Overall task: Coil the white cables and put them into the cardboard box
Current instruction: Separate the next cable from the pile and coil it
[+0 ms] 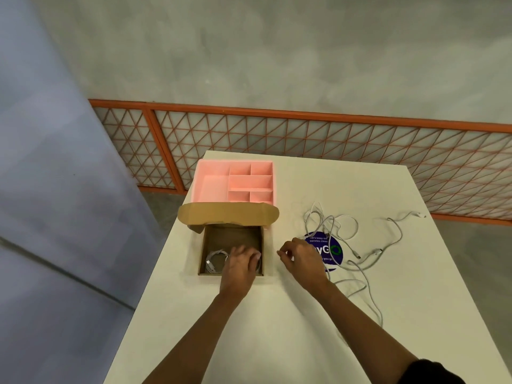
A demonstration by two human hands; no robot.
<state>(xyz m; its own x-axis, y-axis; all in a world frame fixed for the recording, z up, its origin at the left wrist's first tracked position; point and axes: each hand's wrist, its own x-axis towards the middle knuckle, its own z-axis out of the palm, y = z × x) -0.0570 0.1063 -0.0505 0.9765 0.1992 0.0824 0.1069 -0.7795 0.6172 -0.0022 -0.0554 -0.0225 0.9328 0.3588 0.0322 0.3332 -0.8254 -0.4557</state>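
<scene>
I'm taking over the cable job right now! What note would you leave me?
Left hand: down inside the cardboard box, over cable; grip unclear.
Right hand: beside the box, loosely curled, seemingly empty.
Done: at least one coiled cable lies in the box.
To do: loose white cables tangled on the table, right of the box, need coiling and boxing.

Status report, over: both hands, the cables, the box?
Left hand in cardboard box, over a coiled cable. Right hand beside box, nothing visibly held. Loose white cables tangled on table, right side. Box flap open, path free.
</scene>
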